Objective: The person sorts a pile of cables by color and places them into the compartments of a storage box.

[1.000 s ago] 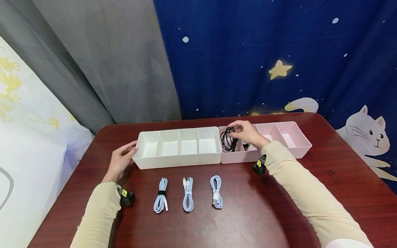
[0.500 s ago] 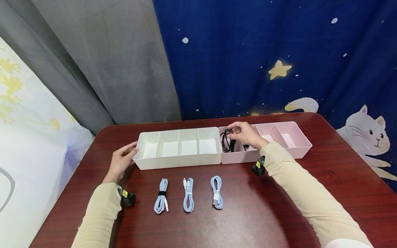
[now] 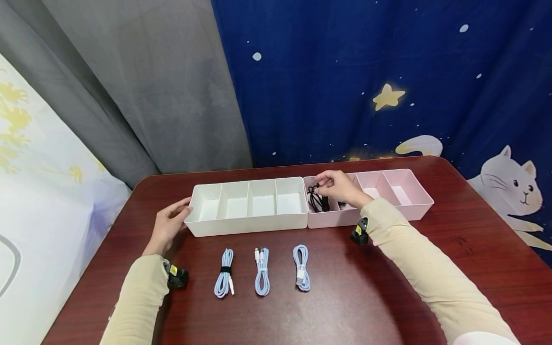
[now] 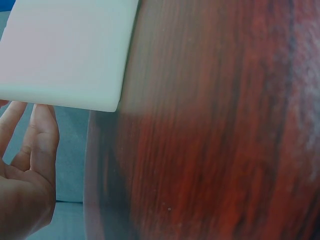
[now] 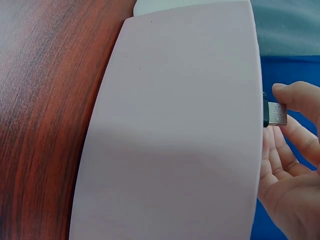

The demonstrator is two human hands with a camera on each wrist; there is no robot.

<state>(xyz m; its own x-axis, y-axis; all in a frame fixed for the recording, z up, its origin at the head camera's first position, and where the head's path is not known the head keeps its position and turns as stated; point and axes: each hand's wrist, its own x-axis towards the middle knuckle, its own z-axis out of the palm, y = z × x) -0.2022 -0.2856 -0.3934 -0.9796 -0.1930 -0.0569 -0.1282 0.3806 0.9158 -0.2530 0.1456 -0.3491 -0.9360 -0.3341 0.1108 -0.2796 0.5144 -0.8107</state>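
In the head view my left hand [image 3: 169, 223] holds the left end of a white divided box [image 3: 247, 224], fingertips at its rim and wall. The left wrist view shows that hand's fingers [image 4: 44, 142] behind the box wall. My right hand [image 3: 338, 186] reaches over the leftmost compartment of a pink divided box [image 3: 414, 212], pinching a coiled black USB cable [image 3: 316, 203] whose loops stand low inside. In the right wrist view the cable's metal USB plug [image 5: 278, 114] pokes above the box rim beside the thumb; the other fingertips are hidden behind the wall.
Three coiled light-blue cables lie in a row before the boxes: one with a black strap [image 3: 224, 273], one with its plugs at the top [image 3: 261, 272], one at the right [image 3: 302, 268]. A small dark item [image 3: 342, 204] lies in the pink box's second compartment.
My right hand and the black cable have sunk slightly into the pink box's leftmost compartment, and the loops have slumped lower. The left hand stays at the white box.
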